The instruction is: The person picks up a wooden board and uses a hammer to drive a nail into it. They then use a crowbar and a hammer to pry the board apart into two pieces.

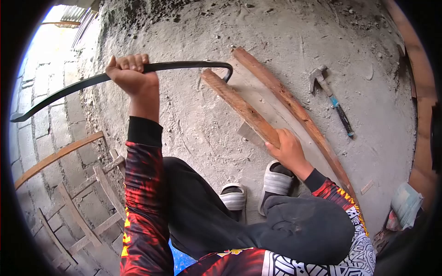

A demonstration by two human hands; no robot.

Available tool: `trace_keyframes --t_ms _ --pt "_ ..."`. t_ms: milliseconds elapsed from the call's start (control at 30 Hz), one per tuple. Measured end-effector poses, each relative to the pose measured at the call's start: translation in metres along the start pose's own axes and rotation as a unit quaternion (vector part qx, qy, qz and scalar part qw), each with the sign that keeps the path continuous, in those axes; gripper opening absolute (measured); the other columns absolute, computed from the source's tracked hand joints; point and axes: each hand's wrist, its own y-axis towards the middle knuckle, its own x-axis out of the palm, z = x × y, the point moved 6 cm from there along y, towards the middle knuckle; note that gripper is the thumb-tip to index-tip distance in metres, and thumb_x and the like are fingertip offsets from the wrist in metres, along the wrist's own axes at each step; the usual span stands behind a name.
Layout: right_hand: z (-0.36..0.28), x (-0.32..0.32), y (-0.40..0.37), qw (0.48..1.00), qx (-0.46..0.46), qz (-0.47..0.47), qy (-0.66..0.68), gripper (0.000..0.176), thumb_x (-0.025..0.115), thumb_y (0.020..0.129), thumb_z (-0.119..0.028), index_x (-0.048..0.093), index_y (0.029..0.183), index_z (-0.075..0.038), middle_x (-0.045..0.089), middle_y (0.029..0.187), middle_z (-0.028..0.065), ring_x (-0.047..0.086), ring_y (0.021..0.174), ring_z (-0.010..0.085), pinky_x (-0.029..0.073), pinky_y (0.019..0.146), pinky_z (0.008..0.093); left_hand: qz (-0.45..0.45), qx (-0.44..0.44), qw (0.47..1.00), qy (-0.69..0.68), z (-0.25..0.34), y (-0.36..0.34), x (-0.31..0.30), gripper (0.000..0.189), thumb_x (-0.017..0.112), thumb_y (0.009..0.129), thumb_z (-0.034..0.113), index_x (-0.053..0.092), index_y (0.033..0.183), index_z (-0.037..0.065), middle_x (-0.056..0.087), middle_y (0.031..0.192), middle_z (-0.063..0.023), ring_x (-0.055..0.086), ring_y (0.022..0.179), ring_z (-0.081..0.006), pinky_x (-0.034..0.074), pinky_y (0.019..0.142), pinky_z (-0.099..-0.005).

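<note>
My left hand (131, 73) is wrapped round the shaft of a black crowbar (179, 66), raised on the left. The bar's hooked end curls down beside the far end of a short wooden board (239, 105). My right hand (289, 149) grips the near end of that board. Just right of it, a longer wooden plank (290, 101) lies on the ground. A small grey flat piece (251, 135) shows partly under the held board.
A claw hammer (334, 99) with a blue and black handle lies on the sandy ground to the right. Wooden slats (76, 214) lean near a block wall (55, 124) on the left. A pale blue bag-like item (406, 204) sits at the lower right. My sandalled feet (278, 181) are below the board.
</note>
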Motion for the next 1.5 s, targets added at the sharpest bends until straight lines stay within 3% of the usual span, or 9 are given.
trace_keyframes --t_ms 167,300,400,533,667,967,1367,1433,1500 --pt "-0.010 0.001 -0.001 1.000 -0.020 -0.011 -0.015 0.048 0.070 0.081 -0.028 0.054 0.109 0.008 0.058 0.102 0.0242 0.057 0.096 0.0408 0.047 0.082 0.0454 -0.064 -0.011 0.998 0.027 0.010 -0.017 0.014 0.037 0.047 0.093 0.031 0.037 0.063 0.013 0.039 0.055 -0.0015 0.041 0.053 -0.0157 0.040 0.066 -0.0352" --pt "-0.005 0.009 0.000 0.999 -0.030 -0.016 -0.014 0.048 0.071 0.080 -0.027 0.055 0.109 0.008 0.059 0.102 0.0251 0.058 0.096 0.0413 0.047 0.082 0.0451 0.003 -0.080 0.993 0.089 0.021 -0.014 -0.016 0.035 0.050 0.094 0.031 0.038 0.066 0.013 0.051 0.069 -0.0050 0.056 0.074 -0.0201 0.044 0.082 -0.0411" --pt "-0.007 0.009 0.001 0.999 -0.032 -0.004 -0.019 0.049 0.072 0.079 -0.026 0.055 0.109 0.008 0.059 0.102 0.0258 0.058 0.095 0.0419 0.047 0.082 0.0455 0.056 -0.178 0.978 0.089 0.026 -0.013 -0.055 0.035 0.046 0.096 0.028 0.038 0.065 0.014 0.056 0.076 -0.0077 0.062 0.104 -0.0290 0.033 0.100 -0.0613" --pt "-0.011 0.010 0.002 0.999 -0.006 -0.023 -0.024 0.048 0.072 0.079 -0.025 0.055 0.108 0.008 0.060 0.099 0.0262 0.058 0.093 0.0425 0.047 0.081 0.0458 0.141 -0.207 0.967 0.047 0.027 -0.011 -0.118 0.038 0.039 0.099 0.028 0.037 0.063 0.015 0.055 0.077 -0.0086 0.063 0.101 -0.0299 0.031 0.102 -0.0629" --pt "-0.015 0.012 0.003 0.999 -0.014 -0.020 -0.032 0.046 0.072 0.079 -0.025 0.056 0.106 0.008 0.060 0.096 0.0264 0.059 0.091 0.0427 0.047 0.079 0.0454 0.225 -0.253 0.940 0.040 0.023 -0.019 -0.162 0.031 0.033 0.102 0.029 0.041 0.084 0.006 0.058 0.108 -0.0191 0.053 0.115 -0.0441 0.031 0.105 -0.0657" --pt "-0.022 0.018 0.001 0.998 -0.015 -0.032 -0.054 0.044 0.072 0.079 -0.025 0.057 0.104 0.007 0.060 0.097 0.0245 0.059 0.090 0.0422 0.046 0.079 0.0446 0.362 -0.257 0.894 -0.065 0.033 -0.014 -0.191 0.026 0.036 0.103 0.031 0.035 0.095 0.007 0.058 0.100 -0.0151 0.054 0.111 -0.0488 0.038 0.099 -0.0707" --pt "-0.023 0.011 0.004 1.000 -0.009 -0.005 -0.012 0.041 0.073 0.078 -0.022 0.058 0.104 0.006 0.061 0.095 0.0247 0.059 0.087 0.0432 0.047 0.076 0.0455 0.195 -0.185 0.962 0.049 0.033 -0.034 -0.148 0.036 0.039 0.100 0.033 0.044 0.079 0.005 0.059 0.092 -0.0157 0.060 0.105 -0.0421 0.046 0.097 -0.0573" --pt "-0.021 0.011 0.004 1.000 -0.014 0.000 -0.020 0.042 0.074 0.077 -0.022 0.058 0.103 0.006 0.062 0.094 0.0246 0.060 0.087 0.0431 0.048 0.076 0.0456 0.171 -0.229 0.957 0.052 0.034 -0.045 -0.161 0.042 0.033 0.101 0.034 0.053 0.087 0.000 0.063 0.101 -0.0191 0.059 0.110 -0.0379 0.046 0.101 -0.0504" --pt "-0.019 0.010 0.004 0.999 -0.025 0.002 -0.043 0.042 0.074 0.076 -0.022 0.058 0.102 0.006 0.061 0.094 0.0250 0.060 0.086 0.0430 0.048 0.075 0.0458 0.163 -0.286 0.943 0.044 0.035 -0.055 -0.177 0.045 0.030 0.102 0.032 0.053 0.117 -0.005 0.056 0.124 -0.0234 0.054 0.119 -0.0358 0.043 0.106 -0.0451"
